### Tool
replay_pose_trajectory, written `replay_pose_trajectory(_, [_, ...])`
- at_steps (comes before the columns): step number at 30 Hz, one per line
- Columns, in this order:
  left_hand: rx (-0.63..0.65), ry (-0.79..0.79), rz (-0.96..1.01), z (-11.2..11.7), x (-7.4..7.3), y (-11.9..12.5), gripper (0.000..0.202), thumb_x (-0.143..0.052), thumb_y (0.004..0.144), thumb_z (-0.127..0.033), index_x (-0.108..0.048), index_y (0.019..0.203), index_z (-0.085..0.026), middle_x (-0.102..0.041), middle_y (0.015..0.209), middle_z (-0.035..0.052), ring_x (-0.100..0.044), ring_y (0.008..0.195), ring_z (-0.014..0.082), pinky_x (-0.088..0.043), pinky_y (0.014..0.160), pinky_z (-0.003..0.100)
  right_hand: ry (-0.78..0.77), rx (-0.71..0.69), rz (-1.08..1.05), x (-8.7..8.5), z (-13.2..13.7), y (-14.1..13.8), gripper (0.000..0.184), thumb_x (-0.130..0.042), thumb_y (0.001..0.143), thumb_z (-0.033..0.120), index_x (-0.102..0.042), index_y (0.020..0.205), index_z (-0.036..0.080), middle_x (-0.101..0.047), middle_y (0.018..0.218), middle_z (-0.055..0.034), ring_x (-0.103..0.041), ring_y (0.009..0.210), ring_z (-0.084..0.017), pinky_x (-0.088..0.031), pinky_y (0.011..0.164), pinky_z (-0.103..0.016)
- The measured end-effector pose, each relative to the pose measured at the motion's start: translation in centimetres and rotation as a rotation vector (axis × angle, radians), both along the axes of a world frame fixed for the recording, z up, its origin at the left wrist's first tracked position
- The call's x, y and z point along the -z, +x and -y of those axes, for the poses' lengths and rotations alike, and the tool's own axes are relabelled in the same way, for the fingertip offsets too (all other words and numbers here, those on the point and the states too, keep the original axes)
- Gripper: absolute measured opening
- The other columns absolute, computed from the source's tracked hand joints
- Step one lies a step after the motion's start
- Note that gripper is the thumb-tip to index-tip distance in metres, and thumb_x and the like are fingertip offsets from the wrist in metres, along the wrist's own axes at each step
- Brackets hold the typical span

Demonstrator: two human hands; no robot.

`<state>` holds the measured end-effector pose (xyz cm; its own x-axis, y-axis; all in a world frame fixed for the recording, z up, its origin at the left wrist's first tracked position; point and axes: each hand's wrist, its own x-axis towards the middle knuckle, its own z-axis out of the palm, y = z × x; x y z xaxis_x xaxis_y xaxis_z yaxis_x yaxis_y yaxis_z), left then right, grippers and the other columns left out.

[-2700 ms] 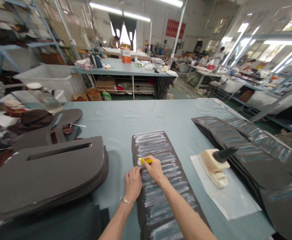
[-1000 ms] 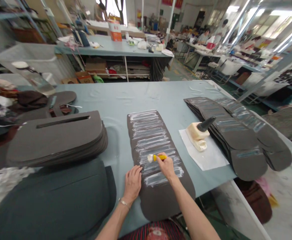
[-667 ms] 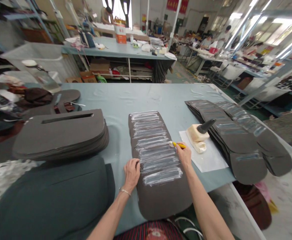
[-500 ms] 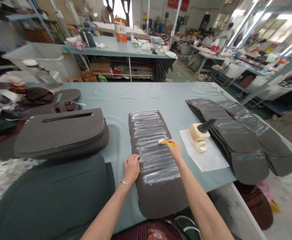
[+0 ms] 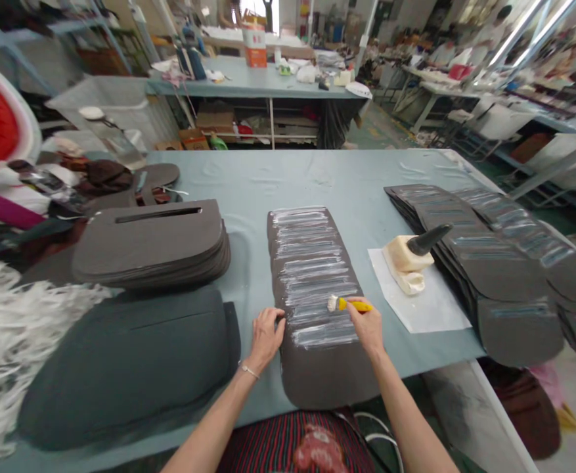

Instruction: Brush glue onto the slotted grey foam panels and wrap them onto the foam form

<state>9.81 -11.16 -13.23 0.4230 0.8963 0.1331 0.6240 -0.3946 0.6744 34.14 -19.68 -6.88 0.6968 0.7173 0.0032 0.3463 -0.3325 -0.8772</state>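
Observation:
A fanned row of dark grey pieces (image 5: 312, 289), each streaked with white glue, runs down the table's middle. My right hand (image 5: 369, 326) is closed on a yellow-handled brush (image 5: 349, 305), its white tip touching the streaked pieces near the front. My left hand (image 5: 266, 336) lies on the row's left edge, fingers curled onto the nearest piece. A cream glue bottle (image 5: 408, 259) with a black spout lies on a white sheet (image 5: 425, 305) to the right.
A stack of slotted dark pieces (image 5: 154, 240) sits at left above a dark green stack (image 5: 125, 364). Glued pieces (image 5: 485, 263) fan out at right. White fringe (image 5: 16, 328) lies far left. The table's front edge is close; other benches and people stand behind.
My right hand has drawn the brush back toward me along the row, from about the middle to the front pieces. My left hand has stayed on the row's left edge.

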Motion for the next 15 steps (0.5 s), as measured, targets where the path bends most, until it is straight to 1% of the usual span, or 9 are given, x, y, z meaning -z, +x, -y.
replay_pose_trajectory(2, [0.059, 0.032, -0.046, 2.0, 0.1, 0.0, 0.016, -0.048, 0.084, -0.023, -0.058, 0.097, -0.024, -0.062, 0.101, 0.0044, -0.055, 0.1, 0.0211, -0.04, 0.087, 0.038, 0.034, -0.106, -0.037, 0.3, 0.1, -3.7, 0.025, -0.056, 0.075, 0.04, -0.067, 0.082, 0.018, -0.064, 0.071, -0.0008, -0.054, 0.06, -0.014, -0.042, 0.058, -0.024])
replay_pose_trajectory(4, [0.074, 0.074, -0.073, 3.5, 0.4, 0.2, 0.018, -0.048, 0.084, -0.023, -0.058, 0.1, -0.024, -0.061, 0.105, 0.0054, -0.054, 0.104, 0.0221, -0.039, 0.089, 0.039, 0.056, -0.222, -0.073, 0.7, -0.2, -6.7, 0.022, -0.054, 0.077, 0.037, -0.067, 0.082, 0.02, -0.064, 0.074, -0.0001, -0.056, 0.064, -0.014, -0.043, 0.061, -0.024])
replay_pose_trajectory(6, [0.059, 0.112, -0.078, 4.3, 1.0, 0.2, 0.021, -0.048, 0.085, -0.023, -0.057, 0.104, -0.023, -0.061, 0.11, 0.0069, -0.052, 0.109, 0.0231, -0.037, 0.092, 0.04, 0.052, -0.277, -0.085, 1.3, -0.4, -7.8, 0.02, -0.053, 0.077, 0.035, -0.067, 0.082, 0.02, -0.065, 0.074, 0.0005, -0.056, 0.064, -0.014, -0.043, 0.061, -0.023])
replay_pose_trajectory(7, [0.052, 0.126, -0.075, 4.5, 1.3, 0.3, 0.022, -0.048, 0.085, -0.023, -0.057, 0.105, -0.023, -0.06, 0.112, 0.0075, -0.051, 0.111, 0.0234, -0.037, 0.093, 0.04, 0.039, -0.268, -0.078, 1.5, -0.3, -7.4, 0.02, -0.053, 0.077, 0.034, -0.067, 0.081, 0.021, -0.064, 0.073, 0.0008, -0.056, 0.063, -0.014, -0.043, 0.061, -0.023])
replay_pose_trajectory(8, [0.048, 0.134, -0.073, 4.5, 1.6, 0.3, 0.022, -0.048, 0.085, -0.024, -0.056, 0.105, -0.023, -0.06, 0.112, 0.008, -0.051, 0.112, 0.0236, -0.036, 0.094, 0.04, 0.023, -0.235, -0.063, 1.7, 0.1, -6.3, 0.02, -0.052, 0.076, 0.034, -0.067, 0.08, 0.021, -0.064, 0.071, 0.0009, -0.055, 0.062, -0.014, -0.042, 0.06, -0.024])
replay_pose_trajectory(10, [0.047, 0.14, -0.07, 4.5, 1.8, 0.3, 0.022, -0.048, 0.085, -0.025, -0.056, 0.105, -0.022, -0.06, 0.113, 0.0087, -0.051, 0.113, 0.024, -0.036, 0.095, 0.04, -0.009, -0.121, 0.003, 1.6, 1.5, -2.5, 0.021, -0.052, 0.075, 0.036, -0.066, 0.078, 0.02, -0.063, 0.069, 0.0004, -0.054, 0.061, -0.014, -0.042, 0.06, -0.024])
replay_pose_trajectory(13, [0.045, 0.131, -0.071, 4.3, 1.6, 0.3, 0.021, -0.048, 0.086, -0.026, -0.057, 0.104, -0.023, -0.06, 0.112, 0.0084, -0.052, 0.112, 0.0238, -0.036, 0.094, 0.04, -0.057, 0.102, 0.162, 0.9, 3.6, 3.7, 0.025, -0.052, 0.074, 0.04, -0.065, 0.076, 0.019, -0.062, 0.068, -0.0012, -0.053, 0.062, -0.016, -0.041, 0.063, -0.026])
replay_pose_trajectory(14, [0.04, 0.123, -0.073, 4.3, 1.5, 0.3, 0.021, -0.047, 0.086, -0.026, -0.057, 0.104, -0.023, -0.06, 0.111, 0.008, -0.052, 0.111, 0.0235, -0.037, 0.093, 0.04, -0.065, 0.163, 0.212, 0.6, 3.8, 4.9, 0.026, -0.051, 0.074, 0.041, -0.064, 0.076, 0.018, -0.062, 0.067, -0.0016, -0.052, 0.061, -0.016, -0.04, 0.063, -0.027])
replay_pose_trajectory(15, [0.035, 0.113, -0.075, 4.2, 1.3, 0.4, 0.02, -0.047, 0.086, -0.027, -0.057, 0.103, -0.023, -0.061, 0.111, 0.0076, -0.053, 0.109, 0.0232, -0.037, 0.092, 0.04, -0.062, 0.199, 0.245, 0.3, 3.7, 5.4, 0.027, -0.05, 0.074, 0.041, -0.064, 0.075, 0.018, -0.061, 0.066, -0.0016, -0.051, 0.06, -0.016, -0.04, 0.062, -0.027])
